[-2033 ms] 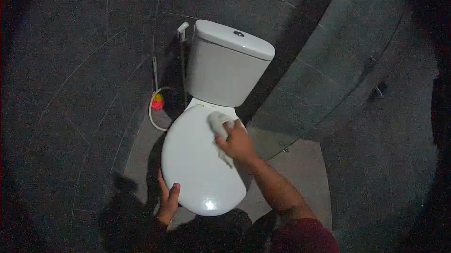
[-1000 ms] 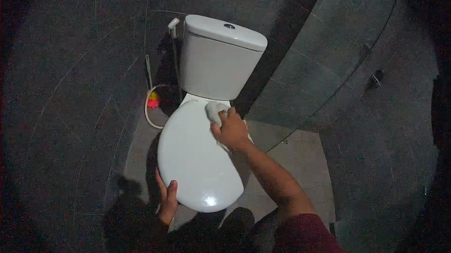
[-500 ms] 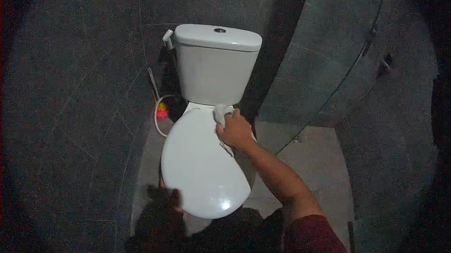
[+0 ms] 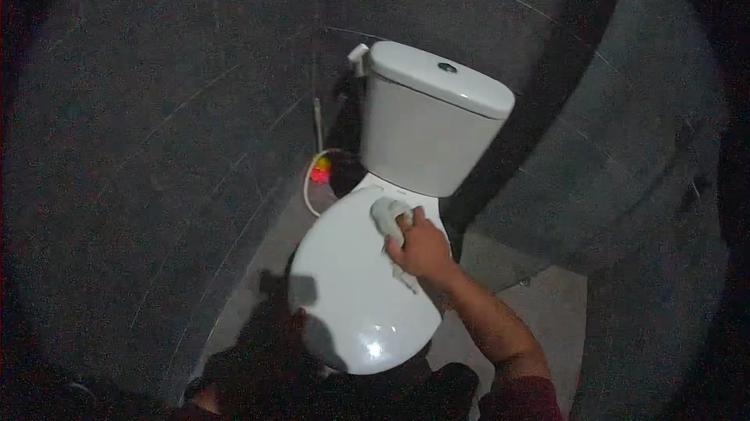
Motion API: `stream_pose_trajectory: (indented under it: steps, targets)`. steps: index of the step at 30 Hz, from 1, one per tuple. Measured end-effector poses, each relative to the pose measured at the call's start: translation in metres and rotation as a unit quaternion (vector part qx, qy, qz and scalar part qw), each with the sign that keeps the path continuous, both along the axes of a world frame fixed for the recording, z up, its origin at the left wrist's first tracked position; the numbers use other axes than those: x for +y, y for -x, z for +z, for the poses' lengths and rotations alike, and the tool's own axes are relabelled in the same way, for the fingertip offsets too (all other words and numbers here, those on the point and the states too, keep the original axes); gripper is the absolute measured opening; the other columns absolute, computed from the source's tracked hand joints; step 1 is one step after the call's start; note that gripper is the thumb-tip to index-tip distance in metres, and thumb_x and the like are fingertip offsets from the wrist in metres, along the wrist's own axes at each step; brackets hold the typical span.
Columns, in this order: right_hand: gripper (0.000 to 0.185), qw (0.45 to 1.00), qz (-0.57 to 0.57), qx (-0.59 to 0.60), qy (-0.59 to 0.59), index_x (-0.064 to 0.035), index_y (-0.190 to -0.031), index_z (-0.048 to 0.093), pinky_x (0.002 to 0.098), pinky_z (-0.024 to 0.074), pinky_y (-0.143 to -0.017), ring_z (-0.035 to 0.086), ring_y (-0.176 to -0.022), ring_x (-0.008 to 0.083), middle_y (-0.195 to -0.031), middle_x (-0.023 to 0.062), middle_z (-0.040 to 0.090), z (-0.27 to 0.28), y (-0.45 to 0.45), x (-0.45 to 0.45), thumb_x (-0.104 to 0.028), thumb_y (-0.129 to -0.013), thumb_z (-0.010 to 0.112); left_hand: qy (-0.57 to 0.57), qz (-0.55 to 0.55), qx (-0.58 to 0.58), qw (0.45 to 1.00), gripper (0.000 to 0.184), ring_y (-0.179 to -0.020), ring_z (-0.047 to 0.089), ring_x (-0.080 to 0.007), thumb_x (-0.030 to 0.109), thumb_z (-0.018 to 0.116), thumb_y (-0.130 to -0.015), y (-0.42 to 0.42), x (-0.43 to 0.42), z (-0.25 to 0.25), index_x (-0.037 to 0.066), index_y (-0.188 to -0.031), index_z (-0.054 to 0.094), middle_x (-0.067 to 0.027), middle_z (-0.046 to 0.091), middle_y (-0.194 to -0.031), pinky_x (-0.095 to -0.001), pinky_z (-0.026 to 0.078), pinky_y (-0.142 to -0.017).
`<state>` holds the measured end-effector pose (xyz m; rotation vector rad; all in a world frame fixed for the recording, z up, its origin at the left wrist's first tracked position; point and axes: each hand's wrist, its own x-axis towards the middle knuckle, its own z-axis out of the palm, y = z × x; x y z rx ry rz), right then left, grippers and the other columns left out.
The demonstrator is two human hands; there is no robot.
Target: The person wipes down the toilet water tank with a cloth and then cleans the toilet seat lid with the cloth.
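A pale cloth [image 4: 384,215] lies bunched under my right hand [image 4: 426,247], whose fingers are closed round it. The hand presses it onto the right rear part of the white toilet lid [image 4: 336,241], close to the hinges. A loose end of the cloth hangs down toward the lid's right edge. The lid is down, and behind it stands the white cistern [image 4: 437,136]. My left hand [image 4: 300,318] is in deep shadow by the lid's left front edge; its fingers cannot be made out.
On the cistern's left hangs a white bidet sprayer [image 4: 358,52] with a pale hose [image 4: 308,190] looping to the floor. A red and yellow object [image 4: 321,171] sits near the wall corner. Dark tiled walls [image 4: 195,124] stand close on both sides.
The view has turned and shifted, so the toilet appears tilted and farther right. My right hand keeps hold of the cloth, now slightly farther forward on the lid from the hinges.
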<state>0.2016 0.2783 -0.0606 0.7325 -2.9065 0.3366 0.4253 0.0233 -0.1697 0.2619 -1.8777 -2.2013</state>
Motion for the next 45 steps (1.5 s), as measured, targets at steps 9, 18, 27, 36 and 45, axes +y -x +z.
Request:
stream_pose_trajectory:
  steps: [9,18,27,36,45]
  targets:
    - [0.057,0.994,0.101,0.036,0.013,-0.0012,-0.127,0.068,0.0552,0.0574,-0.083,0.066,-0.103,0.0407,-0.122,0.0251,0.057,0.0,0.028,-0.087,-0.042,-0.087,0.07,0.031,0.003,0.012,0.999,0.088,-0.156,0.017,-0.0467,0.053,0.053,-0.103,0.005,-0.006,-0.006,0.005,-0.168,0.018,-0.0293,0.022,-0.167,-0.0618,0.014,-0.125]
    - [0.057,0.994,0.098,0.047,0.009,-0.0013,-0.128,0.07,0.0556,0.0565,-0.087,0.066,-0.102,0.0484,-0.121,0.0329,0.059,0.003,0.033,-0.057,-0.043,-0.089,0.067,0.17,0.001,-0.039,0.985,0.091,-0.157,0.01,-0.0513,0.06,0.051,-0.103,0.01,-0.018,-0.005,0.003,-0.167,0.021,-0.032,0.019,-0.167,-0.066,0.01,-0.125]
    - [0.056,0.975,0.21,0.069,0.014,-0.0023,-0.122,0.071,0.0546,0.0528,-0.091,0.063,-0.106,0.0478,-0.121,0.0306,0.058,-0.01,0.011,-0.138,-0.045,-0.085,0.068,0.142,0.011,-0.005,0.99,0.099,-0.157,0.008,-0.0529,0.066,0.057,-0.099,0.013,-0.021,-0.024,0.001,-0.165,0.023,-0.0317,0.017,-0.169,-0.0656,0.01,-0.125]
    - [0.056,0.974,0.217,0.065,0.025,-0.0015,-0.123,0.071,0.0583,0.0531,-0.091,0.063,-0.104,0.0485,-0.112,0.0306,0.058,0.001,0.014,-0.08,-0.04,-0.082,0.073,0.154,-0.005,-0.072,0.985,0.087,-0.16,0.01,-0.0466,0.045,0.06,-0.103,0.016,-0.028,-0.024,0.001,-0.167,0.019,-0.0281,0.014,-0.172,-0.0565,0.01,-0.129]
    - [0.057,0.985,0.153,0.079,0.007,-0.0058,-0.121,0.073,0.0549,0.0526,-0.088,0.062,-0.102,0.046,-0.118,0.0285,0.057,-0.022,0.049,-0.142,-0.049,-0.084,0.068,0.189,0.002,-0.093,0.977,0.087,-0.159,0.015,-0.0458,0.059,0.051,-0.106,0.006,-0.021,-0.043,0.012,-0.17,0.017,-0.024,0.007,-0.174,-0.0603,0.033,-0.12]
